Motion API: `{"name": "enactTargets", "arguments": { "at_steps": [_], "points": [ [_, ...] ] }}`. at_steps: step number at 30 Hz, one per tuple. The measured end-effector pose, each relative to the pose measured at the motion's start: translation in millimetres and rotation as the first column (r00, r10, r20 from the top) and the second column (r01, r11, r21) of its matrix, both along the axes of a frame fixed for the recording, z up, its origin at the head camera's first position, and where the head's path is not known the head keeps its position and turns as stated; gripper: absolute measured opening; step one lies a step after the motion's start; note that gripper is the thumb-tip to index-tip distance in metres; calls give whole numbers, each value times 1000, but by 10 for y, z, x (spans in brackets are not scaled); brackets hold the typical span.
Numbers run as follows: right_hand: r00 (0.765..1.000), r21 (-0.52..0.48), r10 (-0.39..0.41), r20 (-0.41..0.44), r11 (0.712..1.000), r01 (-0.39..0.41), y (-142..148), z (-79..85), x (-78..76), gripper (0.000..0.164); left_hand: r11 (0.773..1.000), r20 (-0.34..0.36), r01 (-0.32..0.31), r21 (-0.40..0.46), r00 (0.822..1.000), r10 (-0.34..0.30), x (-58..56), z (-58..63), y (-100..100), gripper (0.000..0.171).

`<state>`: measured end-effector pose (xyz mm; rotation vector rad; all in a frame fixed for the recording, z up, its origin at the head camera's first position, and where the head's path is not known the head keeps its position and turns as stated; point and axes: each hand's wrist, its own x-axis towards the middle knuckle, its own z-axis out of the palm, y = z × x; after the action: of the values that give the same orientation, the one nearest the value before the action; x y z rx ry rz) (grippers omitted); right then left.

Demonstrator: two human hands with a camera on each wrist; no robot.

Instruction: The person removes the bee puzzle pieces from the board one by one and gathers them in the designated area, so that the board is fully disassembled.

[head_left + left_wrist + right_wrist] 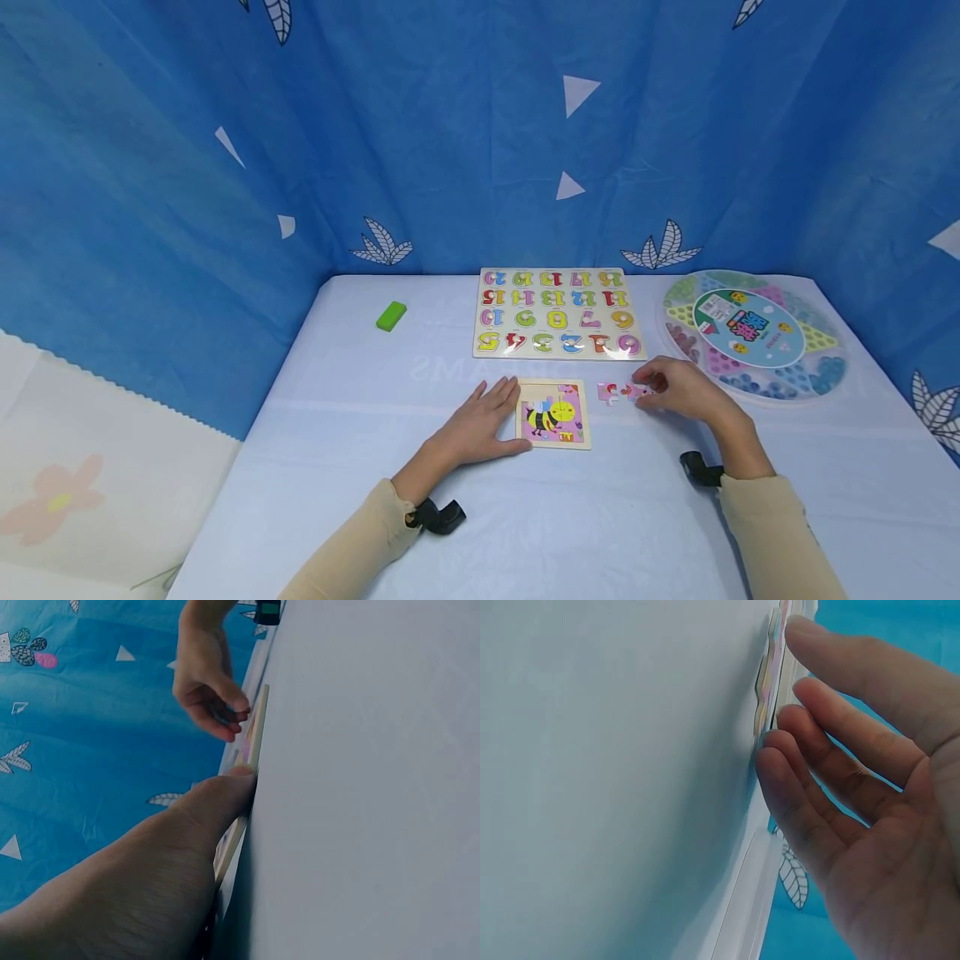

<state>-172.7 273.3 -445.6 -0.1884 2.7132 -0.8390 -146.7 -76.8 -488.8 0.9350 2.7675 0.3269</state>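
In the head view a square wooden jigsaw tray [553, 445] with a bee picture lies on the table. My left hand [483, 423] rests along the tray's left side, fingers fairly straight at its upper left corner and thumb at its lower left. Its thumb [225, 795] touches the tray's edge in the left wrist view. Right of the tray lie loose pink jigsaw pieces [608, 394]. My right hand [682, 388] is over the rightmost of these, fingers loosely bent. Thumb and fingers stand apart around the pieces [766, 682] in the right wrist view; no pinch shows.
A number puzzle board [557, 314] lies behind the tray. At the back right stands a round clear case [750, 333] of coloured beads. A green block [391, 316] lies at the back left. Blue curtain [465, 133] hangs behind the white table [570, 525].
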Motion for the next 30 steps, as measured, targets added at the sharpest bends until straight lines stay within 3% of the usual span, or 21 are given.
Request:
{"name": "enactTargets", "arguments": {
  "at_steps": [10, 30],
  "points": [
    [998, -7, 47, -46, 999, -47, -249, 78, -5, 42, 1000, 19, 2, 1, 1000, -2, 4, 17, 1, 93],
    [989, -56, 138, -46, 989, -140, -743, 72, -53, 40, 1000, 25, -3, 3, 1000, 3, 11, 29, 0, 94]
  ]
}}
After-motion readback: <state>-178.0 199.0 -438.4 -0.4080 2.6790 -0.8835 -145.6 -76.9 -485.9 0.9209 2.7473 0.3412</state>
